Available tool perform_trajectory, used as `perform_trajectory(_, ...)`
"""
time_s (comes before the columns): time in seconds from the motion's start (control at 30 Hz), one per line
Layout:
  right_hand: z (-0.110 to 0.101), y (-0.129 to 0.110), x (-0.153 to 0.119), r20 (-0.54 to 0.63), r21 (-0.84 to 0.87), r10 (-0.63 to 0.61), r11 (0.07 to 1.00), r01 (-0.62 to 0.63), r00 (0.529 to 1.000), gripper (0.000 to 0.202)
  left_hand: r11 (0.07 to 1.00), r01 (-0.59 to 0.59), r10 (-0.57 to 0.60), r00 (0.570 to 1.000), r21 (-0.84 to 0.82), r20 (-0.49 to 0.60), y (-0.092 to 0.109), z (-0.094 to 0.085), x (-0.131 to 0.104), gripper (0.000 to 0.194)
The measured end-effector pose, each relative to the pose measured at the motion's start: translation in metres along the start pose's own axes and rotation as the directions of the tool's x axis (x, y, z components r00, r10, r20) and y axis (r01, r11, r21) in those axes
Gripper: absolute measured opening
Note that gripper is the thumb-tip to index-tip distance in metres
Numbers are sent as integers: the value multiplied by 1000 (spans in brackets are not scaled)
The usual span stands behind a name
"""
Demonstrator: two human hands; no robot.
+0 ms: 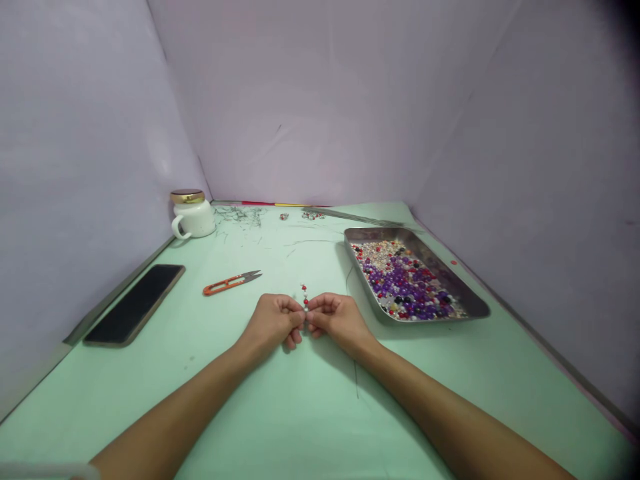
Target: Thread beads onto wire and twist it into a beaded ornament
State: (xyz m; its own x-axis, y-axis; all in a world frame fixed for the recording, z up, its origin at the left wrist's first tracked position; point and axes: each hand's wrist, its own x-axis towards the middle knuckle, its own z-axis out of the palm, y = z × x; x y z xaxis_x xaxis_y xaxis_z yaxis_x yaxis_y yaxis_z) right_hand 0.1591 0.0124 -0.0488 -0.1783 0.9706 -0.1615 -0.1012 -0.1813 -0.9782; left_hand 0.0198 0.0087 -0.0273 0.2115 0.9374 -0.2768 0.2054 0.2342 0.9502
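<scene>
Near the middle of the green table, my left hand (278, 321) and my right hand (337, 321) meet fingertip to fingertip. Both pinch the lower end of a short beaded piece (305, 301) with red and white beads, which points away from me between them. A thin dark wire shows below my right wrist. To the right stands a metal tray (367, 283) holding purple, red, black, white and beige beads (405, 283). Orange thread snips (231, 283) lie to the left of my left hand, blades pointing right.
A dark phone (135, 305) lies at the left. Behind it stands a white mug (197, 219) with a gold lid. Wire scraps (240, 215), small beaded pieces (313, 215) and long wires (355, 217) lie along the back. One red bead (453, 263) sits right of the tray.
</scene>
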Motion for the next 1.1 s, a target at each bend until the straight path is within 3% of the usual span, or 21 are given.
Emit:
perform_trajectory(0.27,-2,-4,-1,35,-5,21,1000,-21,999,17,998,-41,42,999,42,-31,1,0,-2,5)
perform_trajectory(0.5,-3,-6,-3,85,-2,16,1000,-15,996,14,1000,-9,9,1000,8,-11,1,-2,-1,5)
perform_trajectory(0.63,-4,-6,-2,91,-59,-12,998,18,996,8,1000,-8,8,1000,-6,-20,2,-2,3,3)
perform_trajectory(0.8,-5,-6,-2,161,-101,-62,992,79,985,9,1000,17,-17,999,4,44,4,-5,3,4)
perform_trajectory(0.97,-6,-6,-4,135,-323,-69,940,110,988,7,997,20,-22,999,78,23,5,-3,4,2)
perform_trajectory(1.1,-5,-7,-4,113,-593,-189,775,219,975,11,990,12,-7,999,141,-32,1,0,7,4)
